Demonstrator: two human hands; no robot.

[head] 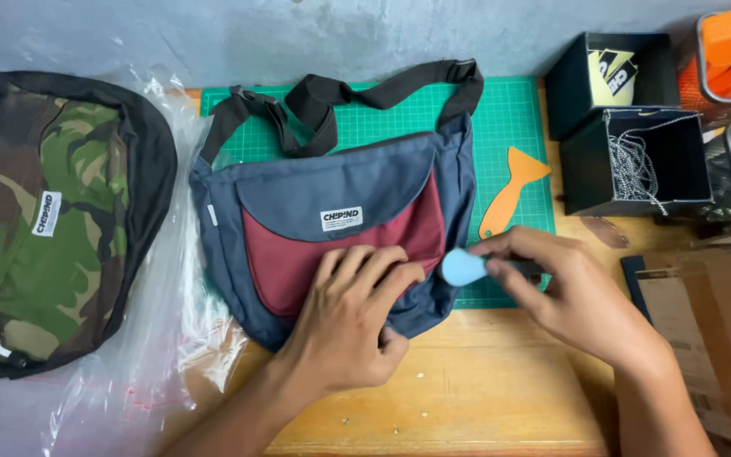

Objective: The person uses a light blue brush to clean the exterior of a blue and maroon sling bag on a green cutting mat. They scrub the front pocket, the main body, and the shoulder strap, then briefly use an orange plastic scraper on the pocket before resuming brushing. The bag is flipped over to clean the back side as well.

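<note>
Left hand point(350, 317) lies flat, fingers spread, pinning the blue-and-maroon sling bag point(332, 224) on the green cutting mat point(513, 118), while the right hand point(573, 296) pinches a pale-blue round-headed tool point(464, 267) at the bag's right edge, seemingly mid-job, flap closed, strap point(357, 93) loose above.

The sling bag point(332, 228) lies on the cutting mat point(509, 127), which lies on the table point(467, 398). Left of it another bag point(52, 220) rests on plastic wrap point(171, 338). Right of the mat stand two boxes point(628, 127), a carton point(712, 322) before them
</note>
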